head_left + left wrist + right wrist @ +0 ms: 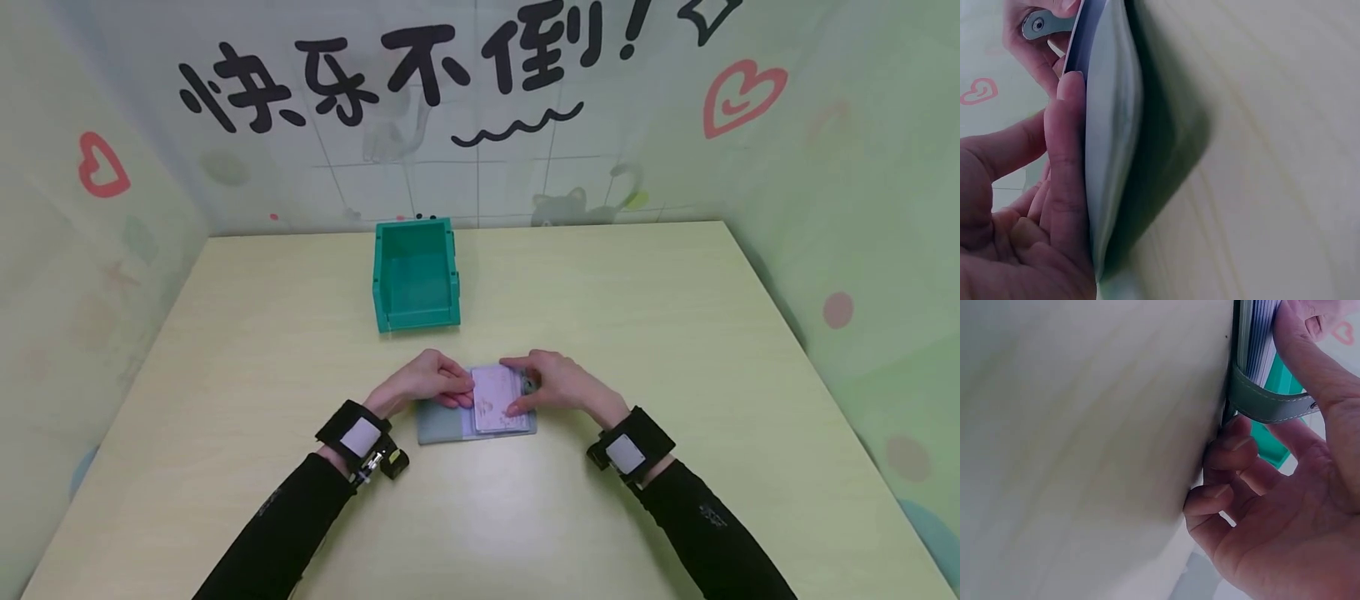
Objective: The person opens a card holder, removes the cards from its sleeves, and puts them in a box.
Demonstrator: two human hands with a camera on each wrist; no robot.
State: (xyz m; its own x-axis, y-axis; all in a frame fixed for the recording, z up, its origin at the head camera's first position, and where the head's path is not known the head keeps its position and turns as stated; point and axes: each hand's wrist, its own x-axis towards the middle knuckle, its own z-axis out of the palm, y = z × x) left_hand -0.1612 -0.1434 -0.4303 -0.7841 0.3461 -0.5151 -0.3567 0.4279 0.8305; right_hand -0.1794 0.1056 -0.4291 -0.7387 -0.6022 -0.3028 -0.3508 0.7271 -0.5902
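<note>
Just below the frame's centre in the head view, a grey-green wallet (480, 412) lies flat on the table (675, 333), left hand (423, 385) and right hand (555, 385) pinching its edges. Left wrist view: fingers (1066, 162) press its thin, pliable cover. Right wrist view: thumb on the snap strap (1269, 403), probably the best hold; it looks light.

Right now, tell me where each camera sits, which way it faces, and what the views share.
Head: worn high, looking down at the pale wooden table, green plastic bin, both hands and black sleeves.
Left wrist: beside the left hand, looking along the grey-green leather card holder and table.
Right wrist: beside the right hand, facing the holder's snap strap.
Shared: all three show the holder; head and right wrist both show the bin.
</note>
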